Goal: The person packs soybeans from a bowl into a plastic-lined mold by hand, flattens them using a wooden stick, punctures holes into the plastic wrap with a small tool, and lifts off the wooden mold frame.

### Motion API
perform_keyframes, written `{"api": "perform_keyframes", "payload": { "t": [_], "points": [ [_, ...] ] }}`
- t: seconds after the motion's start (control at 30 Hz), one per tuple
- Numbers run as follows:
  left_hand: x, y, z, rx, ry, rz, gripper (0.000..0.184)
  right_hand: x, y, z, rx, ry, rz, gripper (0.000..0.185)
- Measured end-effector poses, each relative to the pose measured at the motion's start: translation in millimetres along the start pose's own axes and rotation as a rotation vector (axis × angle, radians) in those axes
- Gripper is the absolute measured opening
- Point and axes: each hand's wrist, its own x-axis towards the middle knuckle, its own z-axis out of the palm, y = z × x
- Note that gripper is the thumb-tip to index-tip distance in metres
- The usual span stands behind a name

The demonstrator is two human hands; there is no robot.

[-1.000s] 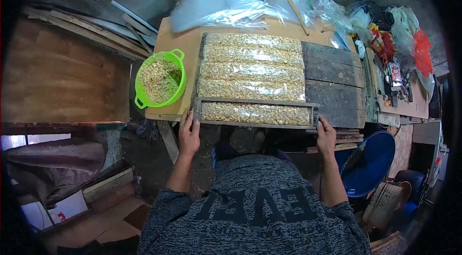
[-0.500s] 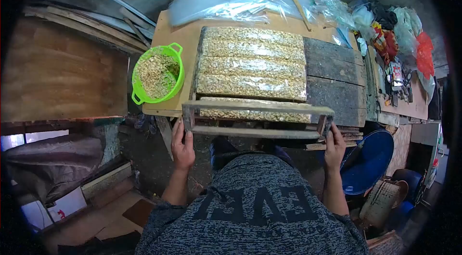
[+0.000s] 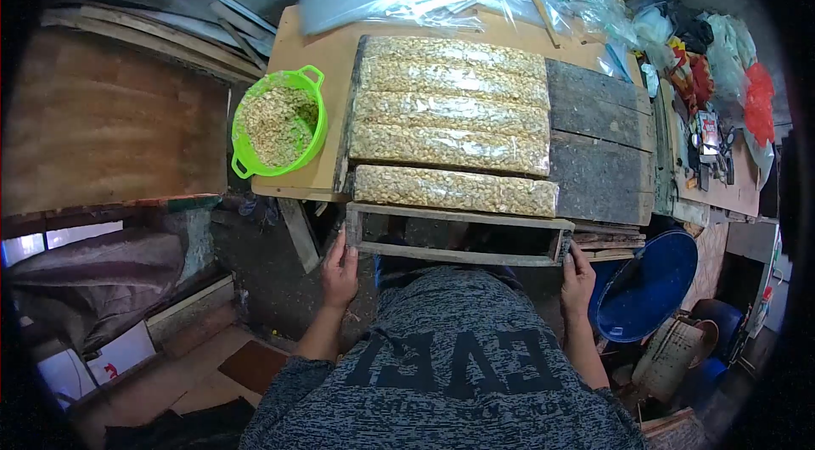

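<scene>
A narrow rectangular wooden frame (image 3: 458, 256) is held level between my two hands, close to my body at the table's front edge. My left hand (image 3: 341, 278) grips its left end and my right hand (image 3: 578, 282) grips its right end. Just beyond the frame lies one long clear plastic pack of pale beans (image 3: 454, 190). Several similar packs (image 3: 450, 144) sit side by side behind it, with a narrow gap between. Dark boards (image 3: 598, 140) show to their right.
A bright green basin (image 3: 320, 134) with loose pale beans stands left on the wooden table (image 3: 297, 182). Plastic sheets (image 3: 382, 4) and a wooden stick (image 3: 541, 13) lie at the back. A blue drum (image 3: 641, 293) is below right; bags and small tools (image 3: 706, 140) are farther right.
The wooden frame has come down and towards me, off the front bean pack, which now shows in full. Both hands moved with it and still hold its ends.
</scene>
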Motion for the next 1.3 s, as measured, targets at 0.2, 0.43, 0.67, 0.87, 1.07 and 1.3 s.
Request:
{"api": "perform_keyframes", "payload": {
  "t": [0.2, 0.43, 0.67, 0.87, 1.07, 1.3],
  "points": [
    [11, -7, 4, 0.032, 0.083, 0.129, 0.047, 7, 14, 6, -0.002, 0.027, -0.02, 0.035],
    [13, -4, 4, -0.028, 0.079, 0.091, 0.046, 8, 13, 9, 0.034, 0.05, -0.013, 0.035],
    [14, 6, 3, 0.052, 0.124, 0.146, 0.047, 6, 8, 9, 0.024, 0.046, -0.034, 0.033],
    [14, 5, 0, -0.007, 0.115, 0.095, 0.048, 8, 20, 11, 0.022, 0.048, -0.031, 0.033],
    [22, 9, 1, -0.032, 0.128, 0.098, 0.048, 14, 10, 18, 0.051, 0.058, -0.06, 0.035],
    [28, 2, 0, -0.165, 0.06, 0.035, 0.049, 17, 5, 31, 0.155, 0.043, 0.04, 0.046]
  ]
}}
